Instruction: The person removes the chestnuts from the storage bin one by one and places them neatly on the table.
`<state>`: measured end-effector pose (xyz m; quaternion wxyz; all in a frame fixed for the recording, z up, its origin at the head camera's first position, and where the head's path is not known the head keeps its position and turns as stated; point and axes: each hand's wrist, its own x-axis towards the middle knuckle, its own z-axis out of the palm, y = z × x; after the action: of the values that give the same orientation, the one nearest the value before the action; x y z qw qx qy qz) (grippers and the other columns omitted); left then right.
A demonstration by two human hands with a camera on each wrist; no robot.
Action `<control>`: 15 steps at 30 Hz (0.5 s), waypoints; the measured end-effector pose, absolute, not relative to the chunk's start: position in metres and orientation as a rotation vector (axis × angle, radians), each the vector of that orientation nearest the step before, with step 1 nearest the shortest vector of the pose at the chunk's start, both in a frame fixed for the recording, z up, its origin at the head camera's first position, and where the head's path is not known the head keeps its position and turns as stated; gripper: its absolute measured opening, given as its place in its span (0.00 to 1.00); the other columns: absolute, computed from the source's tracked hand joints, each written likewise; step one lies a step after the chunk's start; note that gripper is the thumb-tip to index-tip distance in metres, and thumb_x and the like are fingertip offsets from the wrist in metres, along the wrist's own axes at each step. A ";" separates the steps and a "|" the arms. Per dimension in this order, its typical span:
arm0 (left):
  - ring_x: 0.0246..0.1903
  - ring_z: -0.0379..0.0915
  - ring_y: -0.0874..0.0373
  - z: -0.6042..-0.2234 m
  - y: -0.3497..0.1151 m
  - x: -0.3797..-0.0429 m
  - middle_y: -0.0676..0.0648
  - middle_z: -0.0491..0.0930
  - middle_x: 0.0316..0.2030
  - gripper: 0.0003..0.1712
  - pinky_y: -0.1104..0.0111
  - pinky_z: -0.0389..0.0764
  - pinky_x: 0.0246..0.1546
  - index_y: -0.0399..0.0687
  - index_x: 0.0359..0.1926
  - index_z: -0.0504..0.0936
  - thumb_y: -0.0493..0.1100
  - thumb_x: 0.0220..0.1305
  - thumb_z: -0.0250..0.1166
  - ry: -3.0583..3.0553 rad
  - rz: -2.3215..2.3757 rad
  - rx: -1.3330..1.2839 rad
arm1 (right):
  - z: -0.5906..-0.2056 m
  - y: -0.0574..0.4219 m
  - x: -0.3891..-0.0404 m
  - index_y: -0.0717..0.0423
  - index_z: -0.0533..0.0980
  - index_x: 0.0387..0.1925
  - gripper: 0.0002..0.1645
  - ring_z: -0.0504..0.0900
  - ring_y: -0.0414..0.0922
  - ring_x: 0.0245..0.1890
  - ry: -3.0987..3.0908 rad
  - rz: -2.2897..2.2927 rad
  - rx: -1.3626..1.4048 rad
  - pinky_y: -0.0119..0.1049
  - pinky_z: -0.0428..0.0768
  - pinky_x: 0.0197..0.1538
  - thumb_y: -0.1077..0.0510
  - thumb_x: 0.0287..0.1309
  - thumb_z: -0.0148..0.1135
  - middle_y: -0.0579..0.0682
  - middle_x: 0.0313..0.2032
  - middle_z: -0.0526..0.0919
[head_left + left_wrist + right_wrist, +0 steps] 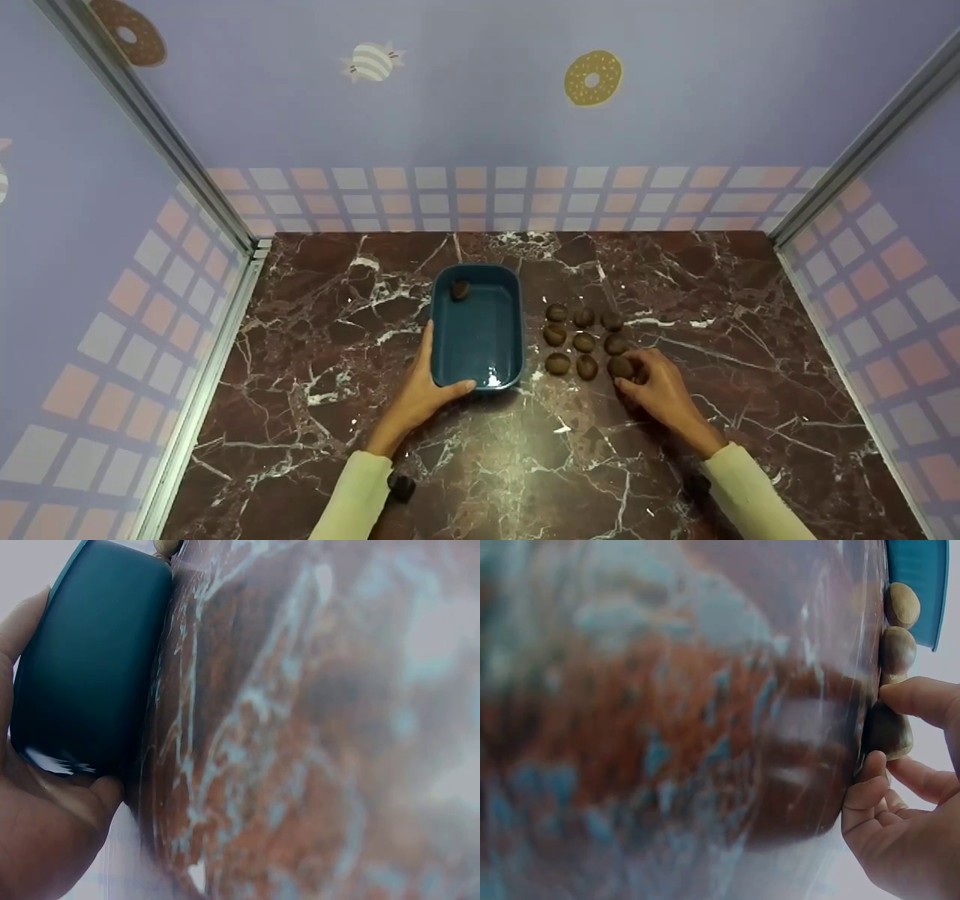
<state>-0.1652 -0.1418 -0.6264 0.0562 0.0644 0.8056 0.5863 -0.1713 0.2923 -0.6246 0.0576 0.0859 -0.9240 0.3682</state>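
Observation:
My left hand holds the near left corner of a deep teal rectangular dish, its thumb over the near rim and its fingers along the left side. A single brown oval, nut-like piece lies inside, at the far left. To the right of the dish, several similar brown ovals are laid out in rows on the tabletop. My right hand pinches the near right brown oval between thumb and fingers, low at the table surface. Other brown ovals stand just past the fingertips in the right wrist view.
A dark red-brown marble-patterned tabletop carries everything. Lilac panels with checks and sweets enclose it: a back wall, a left wall and a right wall. Metal strips run along the edges.

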 end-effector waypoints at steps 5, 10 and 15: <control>0.78 0.34 0.48 -0.625 -0.142 -0.165 0.55 0.33 0.80 0.74 0.41 0.46 0.72 0.79 0.79 0.32 0.62 0.48 0.80 2.442 1.776 0.183 | -0.616 0.294 -0.170 0.61 0.82 0.51 0.26 0.80 0.50 0.37 -2.775 1.116 0.240 0.45 0.76 0.42 0.60 0.49 0.79 0.55 0.41 0.82; 0.78 0.34 0.48 -0.625 -0.142 -0.165 0.56 0.33 0.80 0.73 0.41 0.47 0.72 0.83 0.78 0.31 0.63 0.48 0.80 2.454 1.765 0.176 | -0.604 0.294 -0.172 0.63 0.82 0.52 0.26 0.81 0.54 0.41 -2.751 1.100 0.276 0.50 0.77 0.45 0.60 0.50 0.78 0.58 0.44 0.82; 0.78 0.36 0.46 -0.626 -0.142 -0.165 0.54 0.35 0.80 0.74 0.40 0.48 0.72 0.77 0.80 0.32 0.62 0.48 0.80 2.472 1.753 0.176 | -0.593 0.290 -0.179 0.64 0.81 0.51 0.25 0.81 0.53 0.33 -2.729 1.103 0.330 0.44 0.79 0.36 0.61 0.51 0.78 0.59 0.44 0.82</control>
<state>-0.1650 -0.1422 -0.6255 0.0529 0.0579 0.8131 0.5768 -0.1795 0.2895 -0.5926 0.0895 0.1109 -0.9177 0.3709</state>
